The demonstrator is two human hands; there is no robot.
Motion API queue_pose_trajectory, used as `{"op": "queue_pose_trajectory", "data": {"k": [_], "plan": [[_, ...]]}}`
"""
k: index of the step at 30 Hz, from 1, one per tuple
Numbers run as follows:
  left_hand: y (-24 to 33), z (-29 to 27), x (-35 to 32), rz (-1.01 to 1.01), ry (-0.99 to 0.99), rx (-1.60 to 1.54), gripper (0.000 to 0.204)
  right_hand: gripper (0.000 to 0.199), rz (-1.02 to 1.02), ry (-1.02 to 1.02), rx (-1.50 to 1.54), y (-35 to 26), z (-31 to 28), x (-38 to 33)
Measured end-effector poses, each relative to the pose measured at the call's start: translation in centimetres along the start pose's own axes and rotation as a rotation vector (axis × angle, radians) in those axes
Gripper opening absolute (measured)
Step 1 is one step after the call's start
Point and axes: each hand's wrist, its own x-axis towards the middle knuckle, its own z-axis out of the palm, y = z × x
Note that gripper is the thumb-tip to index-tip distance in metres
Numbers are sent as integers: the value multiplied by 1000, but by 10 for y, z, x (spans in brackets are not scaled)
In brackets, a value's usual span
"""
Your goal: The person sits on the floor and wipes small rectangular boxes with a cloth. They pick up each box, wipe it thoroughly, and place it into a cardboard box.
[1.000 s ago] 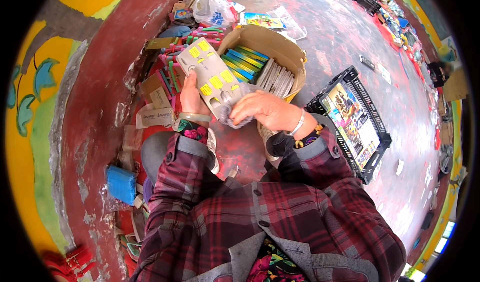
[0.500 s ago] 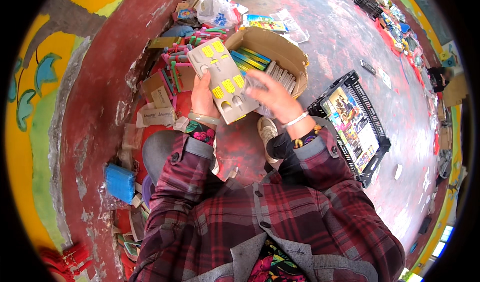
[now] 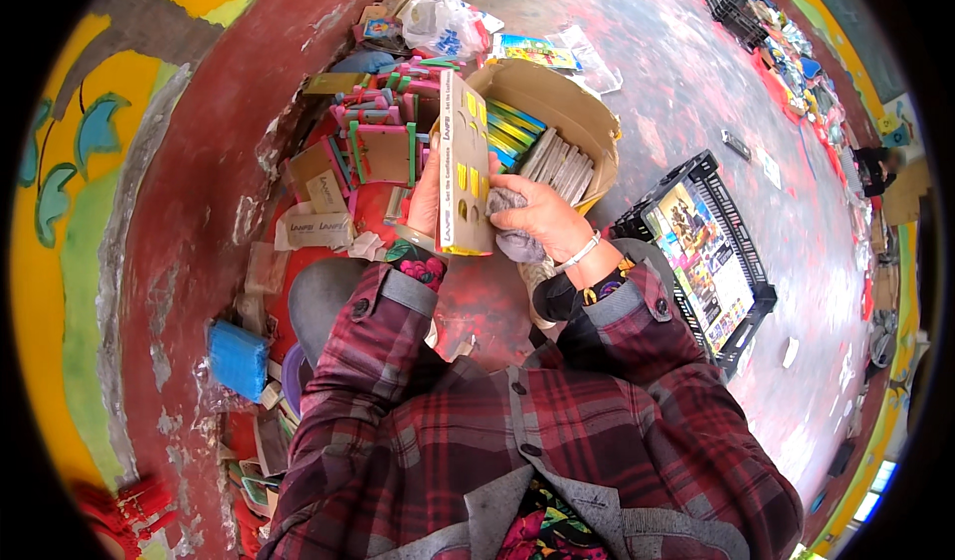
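Note:
My left hand (image 3: 425, 200) is closed around a flat beige carton (image 3: 461, 162) with yellow stickers and cut-out holes. The carton stands nearly on edge, its narrow printed side facing me. In my right hand (image 3: 553, 216) is a bunched grey cloth (image 3: 515, 230), close against the carton's stickered face; whether it touches is hard to tell. Just beyond my hands is an open cardboard box (image 3: 572, 88) holding yellow-and-blue packs (image 3: 512, 127) and a row of grey thin packs (image 3: 559, 162).
Left of the box lie several pink- and green-edged pieces (image 3: 383, 142) in a pile. A black plastic crate (image 3: 704, 167) with a printed sheet is at the right. A white plastic bag (image 3: 438, 25) lies at the far side, and a blue pack (image 3: 238, 358) at the left wall.
The carton has turned from face-up and slanted to nearly on edge, showing its narrow side. My right hand, blurred earlier, now presses its fingers around the grey cloth close to the carton.

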Motion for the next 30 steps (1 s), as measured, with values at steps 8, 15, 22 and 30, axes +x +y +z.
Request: {"op": "queue_pose_trajectory", "data": {"k": [8, 15, 22, 30], "plan": [[5, 1, -4, 97, 154, -77, 63, 61, -225, 272, -19, -22, -22, -3], [-2, 38, -5, 60, 265, 5, 56, 37, -835, 99, -551, -45, 7, -26], [-20, -19, -2, -60, -181, -136, 47, 17, -966, -78, -794, -32, 27, -16], [-37, 45, -21, -182, 171, 382, 39, 15, -856, 463, -786, -43, -20, 5]]}}
